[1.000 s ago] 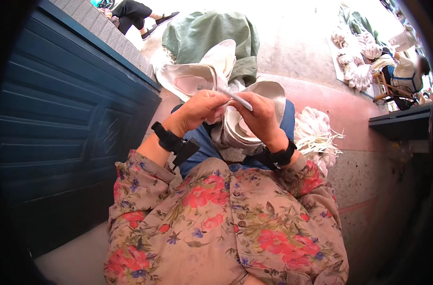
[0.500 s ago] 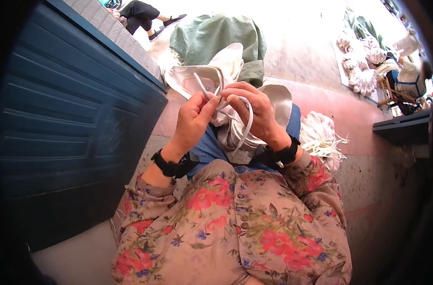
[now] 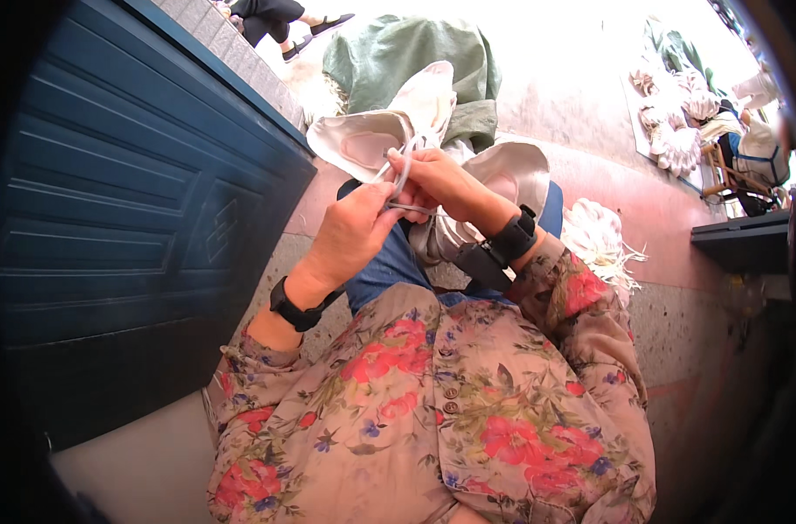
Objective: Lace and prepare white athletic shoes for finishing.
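Note:
My left hand (image 3: 354, 231) and my right hand (image 3: 437, 183) meet above my lap, both pinching a thin white strap (image 3: 404, 170). The strap loops up between my fingers and belongs to a pale cream padded cup piece (image 3: 363, 144), which stands up just beyond my hands. A second cream cup (image 3: 513, 175) lies on my lap behind my right wrist. Each wrist wears a black band. The strap's lower end is hidden by my fingers.
A dark blue panelled door (image 3: 110, 218) fills the left side. A green cloth bundle (image 3: 406, 52) lies ahead. White thread scraps (image 3: 599, 240) sit at my right, with heaps of pale pieces (image 3: 677, 131) farther off. Another person's sandalled feet (image 3: 315, 26) show at the top.
Both hands have lifted off the lap, and the strap is now pulled up between them. The cup piece has tipped up toward the door side.

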{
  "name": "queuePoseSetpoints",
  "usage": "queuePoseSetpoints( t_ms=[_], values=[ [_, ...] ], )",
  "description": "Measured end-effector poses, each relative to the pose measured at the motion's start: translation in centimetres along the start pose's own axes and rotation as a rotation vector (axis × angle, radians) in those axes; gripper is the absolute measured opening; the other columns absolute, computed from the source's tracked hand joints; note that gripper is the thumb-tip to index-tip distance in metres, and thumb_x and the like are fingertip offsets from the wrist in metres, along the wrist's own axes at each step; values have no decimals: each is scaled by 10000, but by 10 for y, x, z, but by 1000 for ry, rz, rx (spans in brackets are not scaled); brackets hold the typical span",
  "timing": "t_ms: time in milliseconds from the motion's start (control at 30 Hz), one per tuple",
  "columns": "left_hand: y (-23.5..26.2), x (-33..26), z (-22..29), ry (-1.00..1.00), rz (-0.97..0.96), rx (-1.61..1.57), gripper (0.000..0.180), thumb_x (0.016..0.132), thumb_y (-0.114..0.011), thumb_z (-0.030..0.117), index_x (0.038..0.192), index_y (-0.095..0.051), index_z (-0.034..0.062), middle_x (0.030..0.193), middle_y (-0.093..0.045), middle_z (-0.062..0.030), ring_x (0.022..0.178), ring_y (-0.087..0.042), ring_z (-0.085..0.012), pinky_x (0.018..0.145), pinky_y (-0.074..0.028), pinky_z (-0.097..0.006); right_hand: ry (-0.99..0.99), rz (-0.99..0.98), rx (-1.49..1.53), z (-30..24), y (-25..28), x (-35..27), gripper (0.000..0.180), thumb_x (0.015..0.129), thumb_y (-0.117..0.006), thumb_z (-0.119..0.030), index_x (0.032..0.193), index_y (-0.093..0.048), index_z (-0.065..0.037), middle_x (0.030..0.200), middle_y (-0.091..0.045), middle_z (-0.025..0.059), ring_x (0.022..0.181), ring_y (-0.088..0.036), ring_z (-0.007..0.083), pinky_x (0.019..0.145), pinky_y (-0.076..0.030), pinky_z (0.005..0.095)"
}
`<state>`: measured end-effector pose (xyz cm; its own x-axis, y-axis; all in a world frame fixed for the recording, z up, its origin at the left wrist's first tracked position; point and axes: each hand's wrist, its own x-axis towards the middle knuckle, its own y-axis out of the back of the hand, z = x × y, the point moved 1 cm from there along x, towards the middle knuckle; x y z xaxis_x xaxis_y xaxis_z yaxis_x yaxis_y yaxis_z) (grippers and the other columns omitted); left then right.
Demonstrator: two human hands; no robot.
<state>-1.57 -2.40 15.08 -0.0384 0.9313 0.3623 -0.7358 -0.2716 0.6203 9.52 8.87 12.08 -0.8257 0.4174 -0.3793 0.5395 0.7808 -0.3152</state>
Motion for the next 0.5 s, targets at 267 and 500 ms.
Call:
queuePoseSetpoints(
  t_ms=[267, 500],
  values=[
    [-4, 0, -11, 61, -74, 94, 110, 779, -577, 98, 815, -543, 0, 618, -523, -91, 492, -481, -212, 471, -381, -256, 483, 469, -724, 2, 18, 3, 366, 834, -469, -320, 754, -580, 20, 572, -553, 141, 485, -547, 225, 491, -429, 339],
    [2, 11, -10, 767, -90, -753, 150, 826, -558, 168, 781, -548, 26, 602, -446, 46, 478, -345, -16, 439, -279, -163, -95, -87, -267, 24, -18, -46, 349, 850, -464, -346, 799, -598, -28, 650, -560, 48, 526, -506, 132, 464, -385, 268]
  ],
)
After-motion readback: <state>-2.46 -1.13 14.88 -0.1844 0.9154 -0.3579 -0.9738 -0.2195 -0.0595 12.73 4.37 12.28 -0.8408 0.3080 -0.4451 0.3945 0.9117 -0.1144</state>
